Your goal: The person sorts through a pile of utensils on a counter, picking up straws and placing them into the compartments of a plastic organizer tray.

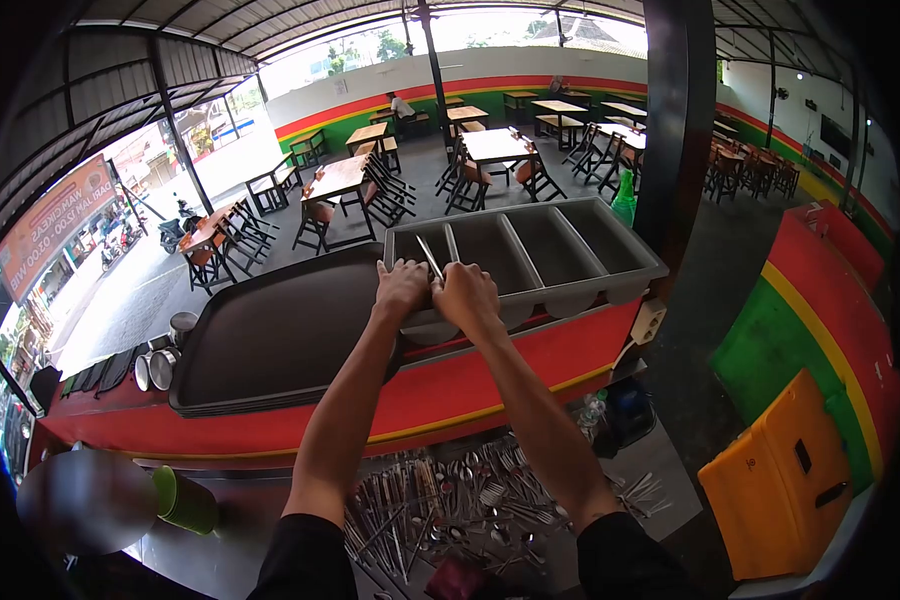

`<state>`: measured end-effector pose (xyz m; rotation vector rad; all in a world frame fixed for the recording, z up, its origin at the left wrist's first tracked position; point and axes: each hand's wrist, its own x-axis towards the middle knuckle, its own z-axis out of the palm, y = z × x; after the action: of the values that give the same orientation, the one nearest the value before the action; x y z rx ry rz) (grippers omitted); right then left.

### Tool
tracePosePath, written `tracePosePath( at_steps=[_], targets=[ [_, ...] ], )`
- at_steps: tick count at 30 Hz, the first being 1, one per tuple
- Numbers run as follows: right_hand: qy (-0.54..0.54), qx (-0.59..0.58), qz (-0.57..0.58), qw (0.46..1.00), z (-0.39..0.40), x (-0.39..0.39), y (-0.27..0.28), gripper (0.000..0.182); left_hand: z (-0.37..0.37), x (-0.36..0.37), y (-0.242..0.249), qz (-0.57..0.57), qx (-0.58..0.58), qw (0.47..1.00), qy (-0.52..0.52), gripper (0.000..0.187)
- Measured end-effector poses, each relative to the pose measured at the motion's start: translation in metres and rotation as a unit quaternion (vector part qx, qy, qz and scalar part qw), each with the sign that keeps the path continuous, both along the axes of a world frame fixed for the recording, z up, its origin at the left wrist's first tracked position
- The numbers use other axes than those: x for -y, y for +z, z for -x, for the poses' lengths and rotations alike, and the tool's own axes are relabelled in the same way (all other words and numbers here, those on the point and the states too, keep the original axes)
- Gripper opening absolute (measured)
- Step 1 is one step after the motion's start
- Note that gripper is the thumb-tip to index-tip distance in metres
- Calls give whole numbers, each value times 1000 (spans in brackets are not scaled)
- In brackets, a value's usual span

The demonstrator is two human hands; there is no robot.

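Both my hands are at the leftmost compartment of a grey cutlery tray (pixel 513 250), which has several long compartments. My right hand (pixel 467 297) is closed around thin silver cutlery (pixel 430 257), whose upper ends point up and away from me. Beside it, my left hand (pixel 403 286) curls its fingers down over the compartment's near left side; whatever they grip is hidden. Below my forearms, a large spread of loose forks, spoons and knives (pixel 450 500) lies on the steel worktop (pixel 260 530).
Stacked dark serving trays (pixel 280 330) lie left of the cutlery tray on the red counter (pixel 530 360). Metal cups (pixel 158 368) and a green container (pixel 185 500) are further left. A dark pillar (pixel 675 140) and power socket (pixel 649 320) stand right. A person (pixel 400 108) sits far off.
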<state>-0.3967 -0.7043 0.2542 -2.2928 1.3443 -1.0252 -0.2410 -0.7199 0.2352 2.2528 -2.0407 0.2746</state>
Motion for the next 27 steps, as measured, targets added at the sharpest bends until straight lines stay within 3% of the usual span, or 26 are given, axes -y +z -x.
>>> tracePosePath(
  at_steps=[6, 10, 19, 24, 27],
  targets=[
    [4, 14, -2, 1000, 1, -2, -2, 28, -2, -4, 0, 25, -19, 999, -17, 23],
    [-10, 8, 12, 1000, -2, -3, -5, 27, -6, 1, 3, -6, -105, 994, 15, 31],
    [39, -15, -14, 999, 8, 1, -7, 27, 0, -23, 21, -70, -86, 994, -5, 51],
    [43, -8, -15, 999, 10, -11, 0, 26, -8, -27, 9, 21, -128, 991, -39, 50],
    [58, 26, 42, 997, 11, -14, -7, 25, -5, -41, 13, 123, -267, 953, -70, 40]
  ],
)
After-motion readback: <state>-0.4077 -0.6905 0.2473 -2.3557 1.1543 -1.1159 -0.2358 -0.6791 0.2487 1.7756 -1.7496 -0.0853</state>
